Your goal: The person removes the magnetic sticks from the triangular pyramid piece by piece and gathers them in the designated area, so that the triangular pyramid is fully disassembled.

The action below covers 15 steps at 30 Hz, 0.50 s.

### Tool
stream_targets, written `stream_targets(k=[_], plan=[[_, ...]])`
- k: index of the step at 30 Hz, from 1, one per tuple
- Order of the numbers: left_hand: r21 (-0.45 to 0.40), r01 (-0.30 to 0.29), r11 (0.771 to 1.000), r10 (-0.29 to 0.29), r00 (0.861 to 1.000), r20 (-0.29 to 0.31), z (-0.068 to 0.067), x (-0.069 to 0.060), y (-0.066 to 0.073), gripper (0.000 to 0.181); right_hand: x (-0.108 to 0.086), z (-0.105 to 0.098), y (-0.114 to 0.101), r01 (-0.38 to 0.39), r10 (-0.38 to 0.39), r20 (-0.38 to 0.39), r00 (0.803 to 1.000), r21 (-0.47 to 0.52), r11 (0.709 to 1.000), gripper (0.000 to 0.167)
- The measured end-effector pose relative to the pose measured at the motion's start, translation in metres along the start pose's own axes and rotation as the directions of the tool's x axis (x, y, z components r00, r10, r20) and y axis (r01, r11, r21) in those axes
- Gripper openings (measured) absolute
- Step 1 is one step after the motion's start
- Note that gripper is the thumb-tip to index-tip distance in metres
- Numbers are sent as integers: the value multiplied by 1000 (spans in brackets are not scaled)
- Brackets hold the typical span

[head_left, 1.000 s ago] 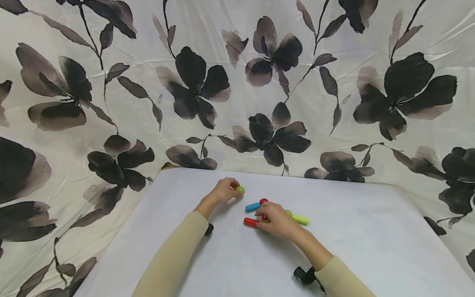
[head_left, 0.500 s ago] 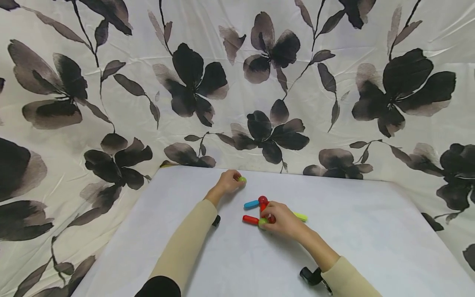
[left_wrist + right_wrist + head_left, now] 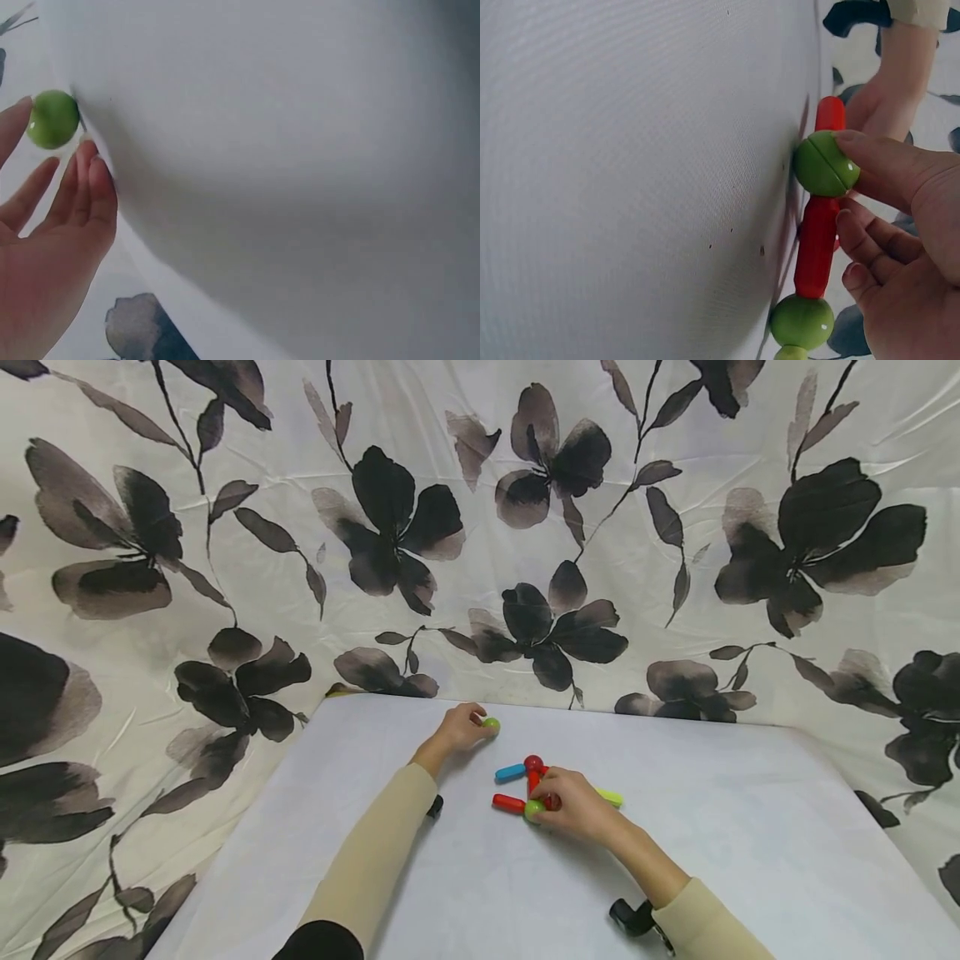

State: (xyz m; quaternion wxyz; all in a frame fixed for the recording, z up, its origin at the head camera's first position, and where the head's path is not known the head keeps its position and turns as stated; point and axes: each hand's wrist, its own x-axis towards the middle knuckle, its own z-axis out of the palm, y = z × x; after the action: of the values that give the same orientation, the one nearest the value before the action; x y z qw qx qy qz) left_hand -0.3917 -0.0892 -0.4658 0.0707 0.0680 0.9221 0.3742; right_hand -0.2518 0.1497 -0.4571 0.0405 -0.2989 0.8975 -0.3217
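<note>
My left hand (image 3: pixel 457 729) rests by a lone green ball (image 3: pixel 491 724) towards the back of the white table. In the left wrist view its thumb touches this ball (image 3: pixel 53 120), while the other fingers extend below with a small gap. My right hand (image 3: pixel 573 806) pinches another green ball (image 3: pixel 534 811) in a row of toy rods and balls. A red rod (image 3: pixel 508 803) joins that ball's left side. The right wrist view shows a second red rod (image 3: pixel 817 247) leading from the gripped ball (image 3: pixel 825 163) to a further green ball (image 3: pixel 802 322).
Above the gripped ball a red ball (image 3: pixel 533 763) connects to a blue rod (image 3: pixel 510 773). A yellow-green rod (image 3: pixel 610 797) sticks out beyond the right hand. The white table (image 3: pixel 480 893) ends at a flower-printed cloth (image 3: pixel 465 610).
Left hand and its ball moved towards the table's back edge, then the fingers eased off slightly. The right hand shifted slightly, revealing the green ball beside the left red rod.
</note>
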Motion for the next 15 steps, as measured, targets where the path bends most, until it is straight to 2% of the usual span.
stream_targets(k=[3, 7, 12, 15], plan=[[17, -10, 1000, 9, 1000, 19, -3, -5, -3, 45, 0, 1, 0, -4, 4, 1, 1000, 6, 1000, 18], [44, -63, 997, 60, 996, 58, -10, -16, -6, 44, -1, 1, 1, -4, 4, -12, 1000, 0, 1000, 17], [58, -130, 990, 123, 987, 102, -19, -35, -6, 43, -1, 2, 2, 1, -1, -17, 1000, 1, 1000, 18], [60, -188, 980, 179, 976, 124, -23, -48, -5, 43, 0, 2, 2, -4, 4, -15, 1000, 11, 1000, 20]])
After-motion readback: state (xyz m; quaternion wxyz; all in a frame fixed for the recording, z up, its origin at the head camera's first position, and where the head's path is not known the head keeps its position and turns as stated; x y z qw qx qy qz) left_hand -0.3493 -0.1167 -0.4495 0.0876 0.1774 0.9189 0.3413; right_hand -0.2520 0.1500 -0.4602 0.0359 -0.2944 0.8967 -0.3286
